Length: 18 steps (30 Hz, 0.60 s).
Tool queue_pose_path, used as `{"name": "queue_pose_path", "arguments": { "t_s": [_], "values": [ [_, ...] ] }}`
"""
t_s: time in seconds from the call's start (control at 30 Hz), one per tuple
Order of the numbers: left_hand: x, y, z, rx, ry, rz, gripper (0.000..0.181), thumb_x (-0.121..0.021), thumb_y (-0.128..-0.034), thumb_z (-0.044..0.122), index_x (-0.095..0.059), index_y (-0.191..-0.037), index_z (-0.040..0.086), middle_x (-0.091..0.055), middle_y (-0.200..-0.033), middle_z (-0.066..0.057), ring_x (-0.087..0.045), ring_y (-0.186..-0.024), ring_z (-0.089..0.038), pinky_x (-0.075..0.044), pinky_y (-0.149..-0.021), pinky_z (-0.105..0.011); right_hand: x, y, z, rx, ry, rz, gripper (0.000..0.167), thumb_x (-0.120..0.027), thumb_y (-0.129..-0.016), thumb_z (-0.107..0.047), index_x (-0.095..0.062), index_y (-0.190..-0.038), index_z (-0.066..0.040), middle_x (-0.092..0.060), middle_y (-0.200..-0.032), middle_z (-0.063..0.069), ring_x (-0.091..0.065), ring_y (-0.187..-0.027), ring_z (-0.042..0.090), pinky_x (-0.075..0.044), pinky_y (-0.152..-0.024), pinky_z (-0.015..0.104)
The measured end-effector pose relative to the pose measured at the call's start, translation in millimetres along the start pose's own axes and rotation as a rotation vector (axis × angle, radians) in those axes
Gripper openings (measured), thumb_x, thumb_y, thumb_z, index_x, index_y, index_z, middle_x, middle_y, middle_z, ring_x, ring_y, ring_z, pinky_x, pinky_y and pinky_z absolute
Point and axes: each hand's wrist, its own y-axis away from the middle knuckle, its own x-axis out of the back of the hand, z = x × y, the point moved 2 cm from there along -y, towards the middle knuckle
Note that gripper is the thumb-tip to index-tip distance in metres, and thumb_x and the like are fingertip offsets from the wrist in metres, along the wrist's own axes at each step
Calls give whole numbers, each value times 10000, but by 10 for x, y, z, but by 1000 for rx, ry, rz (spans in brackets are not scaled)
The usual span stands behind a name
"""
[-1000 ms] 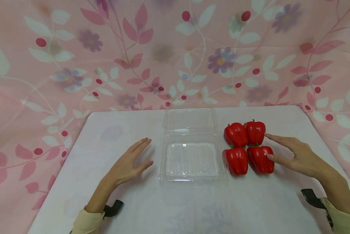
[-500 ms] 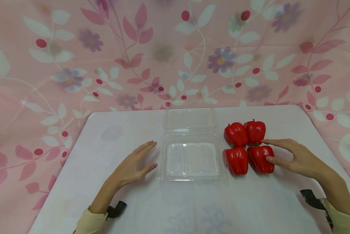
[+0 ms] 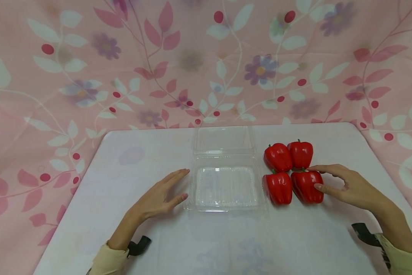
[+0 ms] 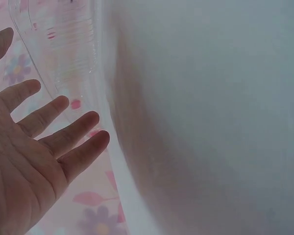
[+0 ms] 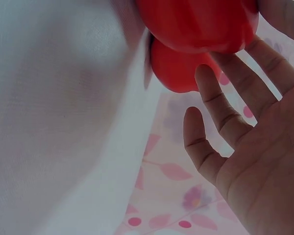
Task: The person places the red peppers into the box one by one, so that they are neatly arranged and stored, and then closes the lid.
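Note:
In the head view, my right hand [image 3: 354, 189] reaches around the front right red pepper [image 3: 307, 187], its thumb tip at the right side and its index finger over the back near the stem. The right wrist view shows the fingers [image 5: 225, 110] loosely bent beside a pepper [image 5: 201, 22], some tips hidden behind it; firm contact cannot be told. My left hand [image 3: 154, 200] holds nothing, its fingers spread at the left edge of a clear plastic container [image 3: 226, 187]. That container lies with its lid [image 3: 224, 140] folded back.
Other red peppers stand close together: one at back left [image 3: 278, 157], one at back right [image 3: 300, 154] and one at front left [image 3: 278, 188]. All are on a white-covered table [image 3: 209, 240] right of the container. A pink floral cloth [image 3: 192, 61] hangs behind.
My left hand has moved right, up to the container's edge. The right index finger has come down and toward the front right pepper, while the thumb barely shifted. Peppers and container stayed put.

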Motion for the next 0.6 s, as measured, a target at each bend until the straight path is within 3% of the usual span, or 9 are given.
{"name": "queue_pose_path", "arguments": {
  "t_s": [0.43,0.6],
  "values": [
    [-13,-9,37,27,17,-38,720,-567,-937,549,-289,-1558,313,-337,-1554,66,-329,-1416,-160,-328,-1107,-511,-16,2,-2,37,5,40,574,-789,-813,-309,-593,-1344,-212,-570,-1280,111,-460,-1126,273,-443,-828,682],
    [-12,-17,44,28,24,-46,734,-580,-934,539,-315,-1557,253,-354,-1546,57,-348,-1408,-174,-342,-1096,-524,-5,-1,-13,47,29,59,548,-804,-800,-299,-618,-1312,-240,-599,-1241,72,-462,-1068,182,-469,-809,605]
  ]
}}
